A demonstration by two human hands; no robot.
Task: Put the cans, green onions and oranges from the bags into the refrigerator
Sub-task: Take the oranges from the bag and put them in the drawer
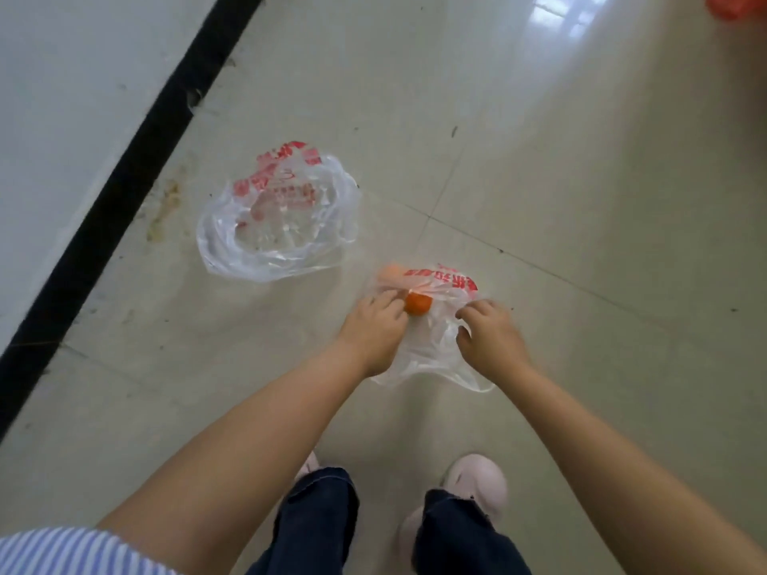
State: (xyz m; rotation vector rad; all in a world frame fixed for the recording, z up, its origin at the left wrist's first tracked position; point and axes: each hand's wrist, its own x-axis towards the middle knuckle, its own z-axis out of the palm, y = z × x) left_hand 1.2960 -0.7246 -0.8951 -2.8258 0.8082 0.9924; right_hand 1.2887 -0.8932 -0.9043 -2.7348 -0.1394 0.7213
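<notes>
Pale glossy floor tiles (539, 139) fill most of the view, crossed by thin grout lines. A black strip (137, 168) runs diagonally along the white wall (62, 97) at left. Brownish stains (166, 201) mark the floor just beside the strip.

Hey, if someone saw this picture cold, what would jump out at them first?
The bright orange at the mouth of the near plastic bag, between the left hand and the right hand, which grips the bag's edge. Next, the second clear bag, lying open on the floor further left beside the black strip.
</notes>
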